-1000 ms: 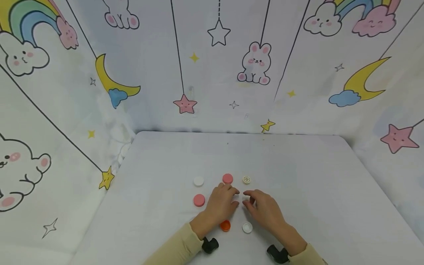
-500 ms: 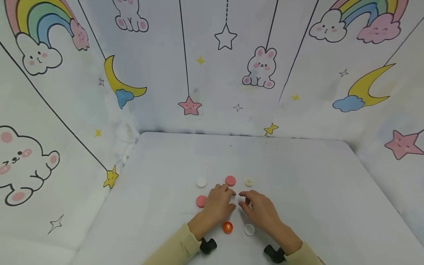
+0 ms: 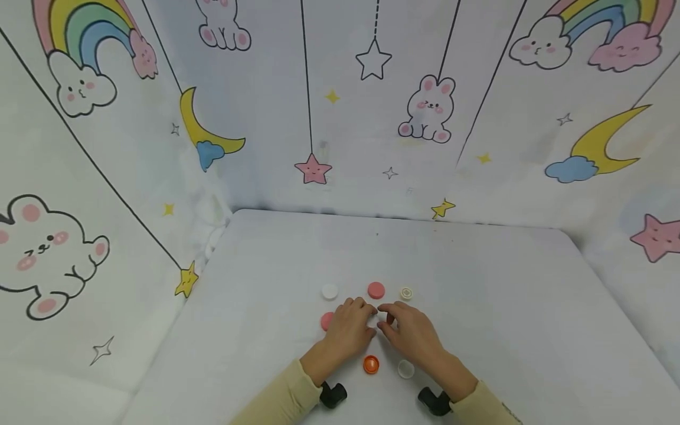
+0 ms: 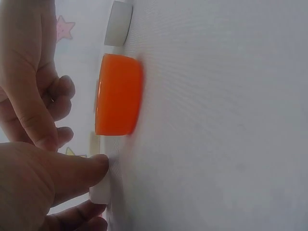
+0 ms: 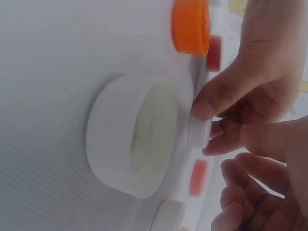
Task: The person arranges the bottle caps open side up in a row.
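Observation:
My left hand [image 3: 347, 327] pinches a white bottle cap [image 5: 198, 132] between thumb and fingers, low over the table; in the left wrist view the same cap shows behind the thumb. Facing it, my right hand [image 3: 411, 330] has its fingers loosely bent with nothing between them, fingertips close to the left hand's. Nearer the wrists lie an orange cap [image 3: 370, 364] and a white cap [image 3: 406, 369], both hollow side up. Beyond the hands sit a pink cap [image 3: 376, 290] and a small cream patterned cap [image 3: 406, 293]. The left hand partly covers another pink cap [image 3: 326, 321].
Another white cap [image 3: 329, 291] lies at the back left of the group. All rest on a white-covered table [image 3: 255, 265]. A printed cloth [image 3: 265, 106] with rabbits, moons and stars hangs behind and along the sides. Black wrist cameras [image 3: 333, 395] sit under both sleeves.
The head view has shifted, so the whole scene sits slightly further right in it. My right hand has come a little closer to the left. The left hand keeps its hold.

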Motion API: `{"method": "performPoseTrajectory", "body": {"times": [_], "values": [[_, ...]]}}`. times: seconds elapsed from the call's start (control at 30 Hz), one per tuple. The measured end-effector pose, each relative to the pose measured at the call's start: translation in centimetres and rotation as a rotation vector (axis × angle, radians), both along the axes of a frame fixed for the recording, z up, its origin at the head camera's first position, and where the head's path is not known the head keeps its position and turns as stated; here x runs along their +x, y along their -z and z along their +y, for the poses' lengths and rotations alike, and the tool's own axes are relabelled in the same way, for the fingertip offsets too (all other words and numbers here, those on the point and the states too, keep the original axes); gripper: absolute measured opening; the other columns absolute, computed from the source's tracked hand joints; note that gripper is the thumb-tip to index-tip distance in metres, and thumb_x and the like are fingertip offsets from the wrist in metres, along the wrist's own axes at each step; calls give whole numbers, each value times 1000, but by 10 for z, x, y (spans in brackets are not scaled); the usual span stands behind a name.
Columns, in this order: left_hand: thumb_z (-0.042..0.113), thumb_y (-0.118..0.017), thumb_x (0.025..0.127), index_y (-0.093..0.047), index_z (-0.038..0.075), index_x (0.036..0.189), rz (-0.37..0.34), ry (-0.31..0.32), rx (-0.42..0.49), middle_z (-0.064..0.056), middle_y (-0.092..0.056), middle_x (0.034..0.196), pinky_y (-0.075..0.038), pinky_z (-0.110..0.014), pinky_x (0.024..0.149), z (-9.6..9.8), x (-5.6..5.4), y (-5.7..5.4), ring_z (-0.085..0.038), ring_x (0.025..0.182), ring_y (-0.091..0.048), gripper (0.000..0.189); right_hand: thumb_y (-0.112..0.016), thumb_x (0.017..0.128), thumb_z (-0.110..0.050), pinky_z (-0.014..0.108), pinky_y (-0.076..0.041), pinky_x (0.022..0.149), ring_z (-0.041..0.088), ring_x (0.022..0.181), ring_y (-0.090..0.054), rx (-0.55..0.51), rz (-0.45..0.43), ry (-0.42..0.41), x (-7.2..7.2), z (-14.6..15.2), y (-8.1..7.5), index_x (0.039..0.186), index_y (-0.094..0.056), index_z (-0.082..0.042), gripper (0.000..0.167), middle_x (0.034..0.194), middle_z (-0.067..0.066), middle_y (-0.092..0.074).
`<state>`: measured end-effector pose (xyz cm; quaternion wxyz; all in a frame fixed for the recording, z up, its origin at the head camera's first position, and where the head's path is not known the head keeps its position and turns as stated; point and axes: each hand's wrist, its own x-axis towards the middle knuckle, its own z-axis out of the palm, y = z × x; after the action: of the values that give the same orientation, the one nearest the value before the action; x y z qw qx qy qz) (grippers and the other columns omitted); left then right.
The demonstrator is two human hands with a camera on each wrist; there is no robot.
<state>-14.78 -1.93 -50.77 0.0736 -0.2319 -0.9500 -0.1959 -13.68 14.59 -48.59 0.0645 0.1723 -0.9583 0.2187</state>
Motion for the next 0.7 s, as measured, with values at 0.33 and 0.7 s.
{"method": "performPoseTrajectory", "body": {"times": [0.33, 0.7], "values": [[21, -81, 78, -71, 13, 106, 14, -7, -22, 1, -60, 92, -43, -28, 69, -1, -2, 4, -17, 85, -55, 31, -81, 79, -21, 21, -39, 56, 4, 61, -44, 24, -55, 8, -3, -2, 6, 112, -71, -14, 35, 76, -13, -55], [21, -81, 78, -73, 11, 106, 8, -20, -47, 0, -60, 94, -44, -28, 69, -3, -3, 4, -17, 85, -55, 31, -81, 79, -20, 23, -41, 57, 4, 61, -46, 45, -85, -7, -4, -6, 11, 114, -71, -10, 37, 74, -12, -57]]}}
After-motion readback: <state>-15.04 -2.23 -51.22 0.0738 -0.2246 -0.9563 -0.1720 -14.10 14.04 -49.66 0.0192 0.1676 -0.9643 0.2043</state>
